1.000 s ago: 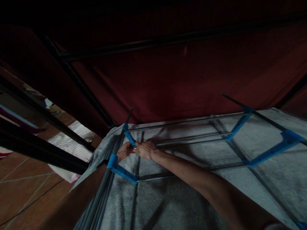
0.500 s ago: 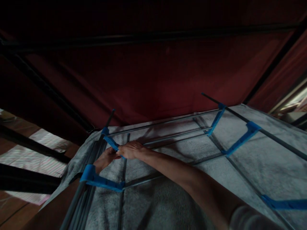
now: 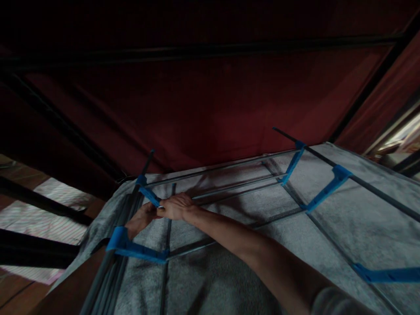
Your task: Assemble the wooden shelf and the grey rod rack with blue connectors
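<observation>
Both my hands meet at the lower end of a blue plastic bracket (image 3: 149, 195) on the left side of a frame of grey tubes. My right hand (image 3: 177, 205) is closed over that end, where a grey tube (image 3: 210, 192) runs off to the right. From below and left, my left hand (image 3: 142, 218) reaches in under the upright tube, its fingers closed against the same end. A small shiny spot shows between the hands; what it is I cannot make out. Nearer me sits a second blue bracket (image 3: 139, 252), joined to a cross tube (image 3: 193, 248).
More blue brackets (image 3: 328, 188) hold the frame's right side. Several loose grey tubes (image 3: 110, 284) lie bundled at the left. Beneath everything is a grey fleecy blanket (image 3: 236, 271). A dark red panel (image 3: 223, 109) with black bars rises behind, and black bars (image 3: 36, 249) stand left.
The view has shifted slightly, so the frame sits a little further left. Both hands stay at the same bracket end, with only slight finger movement.
</observation>
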`<state>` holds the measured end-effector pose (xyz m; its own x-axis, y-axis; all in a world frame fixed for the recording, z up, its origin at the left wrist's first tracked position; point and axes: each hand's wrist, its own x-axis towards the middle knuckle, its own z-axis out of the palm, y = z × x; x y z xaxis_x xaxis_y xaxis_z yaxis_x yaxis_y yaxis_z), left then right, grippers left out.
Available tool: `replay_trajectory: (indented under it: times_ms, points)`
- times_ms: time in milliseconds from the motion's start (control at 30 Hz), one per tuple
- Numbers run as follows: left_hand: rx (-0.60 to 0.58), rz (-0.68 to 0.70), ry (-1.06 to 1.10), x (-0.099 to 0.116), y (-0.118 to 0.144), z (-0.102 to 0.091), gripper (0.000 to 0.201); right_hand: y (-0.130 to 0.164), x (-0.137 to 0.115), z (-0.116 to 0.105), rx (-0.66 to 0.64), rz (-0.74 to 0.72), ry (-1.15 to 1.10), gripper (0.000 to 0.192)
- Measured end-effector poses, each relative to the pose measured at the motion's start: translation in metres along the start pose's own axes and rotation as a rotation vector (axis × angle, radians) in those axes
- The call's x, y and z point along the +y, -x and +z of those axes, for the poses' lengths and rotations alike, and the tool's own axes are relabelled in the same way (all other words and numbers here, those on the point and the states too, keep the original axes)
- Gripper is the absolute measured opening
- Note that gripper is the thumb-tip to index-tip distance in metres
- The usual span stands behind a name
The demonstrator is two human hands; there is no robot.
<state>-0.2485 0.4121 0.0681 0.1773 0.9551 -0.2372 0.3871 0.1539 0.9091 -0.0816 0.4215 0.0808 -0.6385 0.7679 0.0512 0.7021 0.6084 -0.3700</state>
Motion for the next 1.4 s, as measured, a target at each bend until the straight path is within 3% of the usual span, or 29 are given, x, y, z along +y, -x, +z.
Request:
replay_trajectory:
  times_ms: [333,567,867,1067,1400]
  points:
    - [-0.037,-0.019,0.057,0.007,0.012,0.002,0.031,0.004,0.002,0.003,0.002,-0.015,0.050,0.044]
    - [-0.042,0.027,0.079,0.005,0.012,0.003,0.045,0.003,-0.006,0.008,0.007,0.004,0.064,0.040]
    - [-0.024,0.006,0.105,0.000,0.010,0.001,0.051,0.001,0.003,0.002,-0.057,-0.064,0.067,0.039]
    - [0.041,-0.028,0.057,-0.008,0.003,-0.001,0.044,0.001,0.015,-0.001,-0.102,-0.157,0.033,0.033]
    - [-0.004,-0.027,0.068,0.010,0.011,0.006,0.042,0.003,0.018,0.000,-0.089,-0.125,-0.013,0.033]
